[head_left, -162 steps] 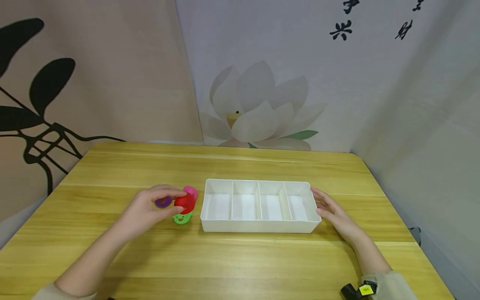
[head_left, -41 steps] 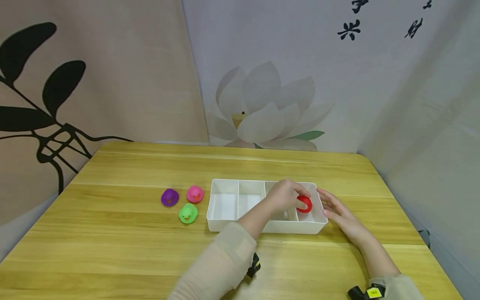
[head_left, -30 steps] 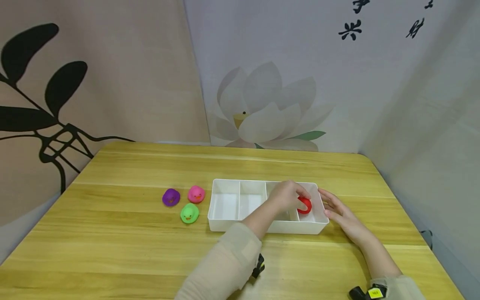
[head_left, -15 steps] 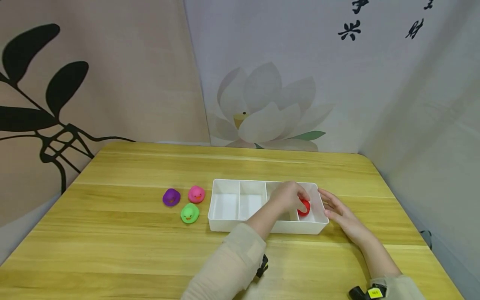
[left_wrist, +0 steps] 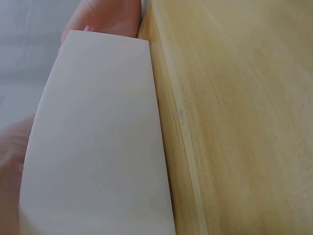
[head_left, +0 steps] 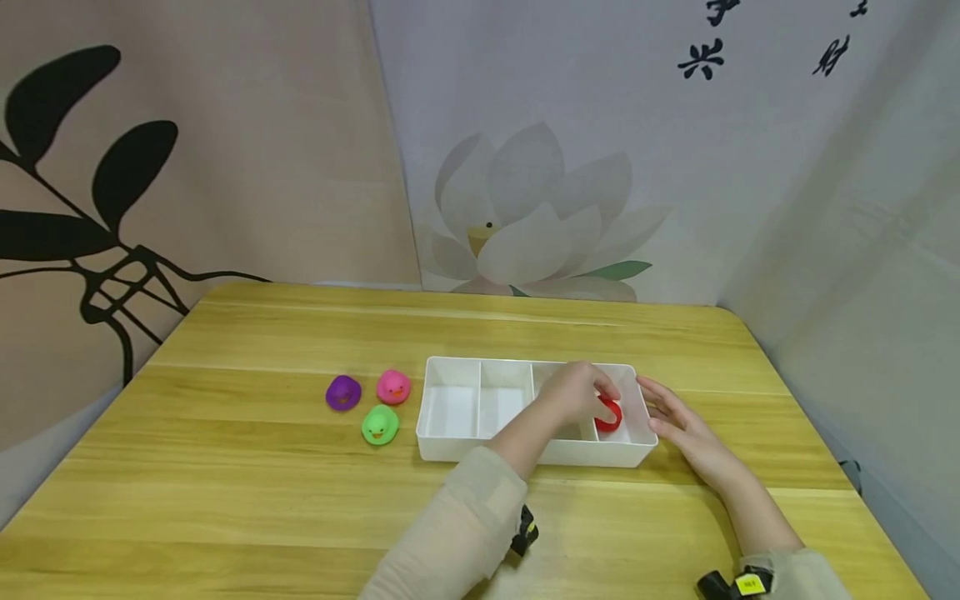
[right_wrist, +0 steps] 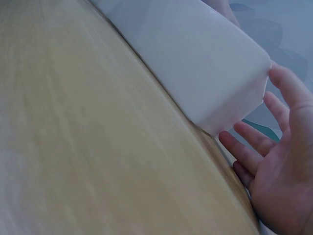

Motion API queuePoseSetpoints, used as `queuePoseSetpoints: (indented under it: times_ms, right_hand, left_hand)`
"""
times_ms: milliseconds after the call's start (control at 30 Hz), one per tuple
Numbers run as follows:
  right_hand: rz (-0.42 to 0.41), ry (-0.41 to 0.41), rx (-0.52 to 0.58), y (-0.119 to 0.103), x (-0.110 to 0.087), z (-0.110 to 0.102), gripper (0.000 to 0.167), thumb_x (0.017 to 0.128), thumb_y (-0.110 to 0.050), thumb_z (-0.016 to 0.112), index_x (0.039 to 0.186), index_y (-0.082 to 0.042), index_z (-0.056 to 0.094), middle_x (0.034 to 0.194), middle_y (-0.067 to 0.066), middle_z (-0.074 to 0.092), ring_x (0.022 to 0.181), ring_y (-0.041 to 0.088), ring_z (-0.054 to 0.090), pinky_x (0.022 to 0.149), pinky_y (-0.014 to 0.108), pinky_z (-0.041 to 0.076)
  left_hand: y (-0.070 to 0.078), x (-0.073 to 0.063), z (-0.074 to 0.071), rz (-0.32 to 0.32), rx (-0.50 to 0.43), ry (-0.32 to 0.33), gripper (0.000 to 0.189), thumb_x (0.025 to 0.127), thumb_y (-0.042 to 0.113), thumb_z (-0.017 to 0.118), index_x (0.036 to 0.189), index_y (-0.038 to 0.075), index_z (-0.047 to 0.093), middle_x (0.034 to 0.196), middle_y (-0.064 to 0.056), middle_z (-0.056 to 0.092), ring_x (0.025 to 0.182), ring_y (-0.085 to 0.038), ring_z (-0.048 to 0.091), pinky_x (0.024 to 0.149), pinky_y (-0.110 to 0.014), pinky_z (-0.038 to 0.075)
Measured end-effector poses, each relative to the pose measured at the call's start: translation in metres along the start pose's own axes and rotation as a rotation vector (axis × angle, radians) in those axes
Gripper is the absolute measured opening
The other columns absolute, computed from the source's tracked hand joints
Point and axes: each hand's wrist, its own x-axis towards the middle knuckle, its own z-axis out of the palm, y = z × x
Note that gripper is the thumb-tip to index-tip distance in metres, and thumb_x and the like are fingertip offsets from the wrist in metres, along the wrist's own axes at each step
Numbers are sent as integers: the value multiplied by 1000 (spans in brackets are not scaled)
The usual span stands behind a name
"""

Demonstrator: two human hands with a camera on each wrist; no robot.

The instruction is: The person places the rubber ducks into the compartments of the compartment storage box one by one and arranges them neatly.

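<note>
Left hand (head_left: 576, 393) seemingly pinches red toy (head_left: 616, 419) in box (head_left: 592, 454), rightmost compartment (head_left: 636, 410); right hand (head_left: 677, 422) splayed.

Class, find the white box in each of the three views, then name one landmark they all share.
Head: the white box sits below the middle, slightly right of centre.
Left wrist: it fills much of the left half, down to the bottom edge.
Right wrist: upper part, slanting down toward the right.
Shared landmark: the wooden table.
</note>
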Motion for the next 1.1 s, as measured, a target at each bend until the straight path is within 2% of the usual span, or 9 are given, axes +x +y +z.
queuePoseSetpoints:
  times_ms: [233, 367, 467, 533, 700, 767, 900, 967, 1100]
  right_hand:
    - [-16, -7, -14, -2, 1, 0, 55, 101, -11, 44, 152, -14, 25, 147, 25, 30, 130, 40, 33, 99, 66, 22]
    - [-14, -11, -8, -2, 1, 0, 55, 101, -11, 44, 152, -13, 24, 148, 26, 29, 130, 45, 30, 99, 69, 21]
    - [-5, -6, -10, -2, 1, -1, 55, 101, -12, 45, 152, -15, 25, 149, 24, 29, 131, 39, 32, 100, 67, 22]
    - [-5, -5, -14, -1, 1, -1, 55, 101, -12, 45, 151, -15, 26, 148, 23, 30, 130, 35, 34, 100, 65, 23]
    - [-16, -6, -18, 2, 0, -1, 55, 100, -12, 45, 152, -13, 25, 147, 25, 30, 130, 38, 34, 99, 66, 24]
    - [-9, -2, -13, 2, -1, 0, 56, 100, -13, 46, 152, -14, 25, 148, 24, 30, 129, 36, 35, 99, 67, 23]
    - [3, 11, -15, 2, -1, 1, 56, 100, -14, 47, 152, -16, 26, 148, 21, 31, 127, 19, 40, 100, 65, 25]
    - [-8, 15, -27, 3, -1, 0, 56, 100, -13, 47, 152, -16, 26, 148, 21, 32, 126, 15, 41, 100, 59, 28]
    - [-37, 12, -33, 2, 0, -1, 56, 100, -11, 46, 151, -13, 26, 147, 22, 33, 123, 7, 42, 99, 35, 35]
  left_hand:
    - [-4, -4, -4, 54, -55, 3, 23, 76, 14, 81, 99, 18, 77, 91, 13, 69, 89, -6, 57, 75, -18, 43]
    - [-5, -9, -8, 83, -107, 5, 27, 76, 14, 81, 103, 16, 76, 96, 13, 69, 99, -9, 58, 80, -20, 44]
    - [-4, -14, -12, 104, -166, 16, 29, 77, 13, 81, 105, 15, 75, 100, 12, 68, 103, -10, 58, 81, -22, 45]
    - [-4, -18, -14, 120, -219, 28, 29, 77, 12, 80, 106, 12, 75, 100, 11, 68, 100, -11, 59, 79, -22, 46]
    - [-10, -27, -19, 160, -316, 59, 29, 78, 13, 80, 106, 11, 74, 101, 10, 68, 68, -12, 56, 62, -22, 47]
    - [-13, -31, -22, 179, -331, 70, 28, 78, 13, 80, 106, 11, 74, 102, 8, 68, 61, -13, 53, 59, -23, 46]
    - [-17, -43, -31, 221, -334, 96, 27, 80, 15, 79, 107, 14, 74, 106, 4, 69, 61, -13, 53, 54, -24, 46]
    - [-18, -50, -36, 243, -337, 115, 27, 80, 15, 79, 106, 14, 74, 105, 5, 69, 60, -13, 52, 51, -24, 45]
    - [-22, -67, -46, 286, -336, 155, 27, 80, 14, 79, 106, 12, 74, 102, 4, 70, 62, -12, 53, 49, -24, 45]
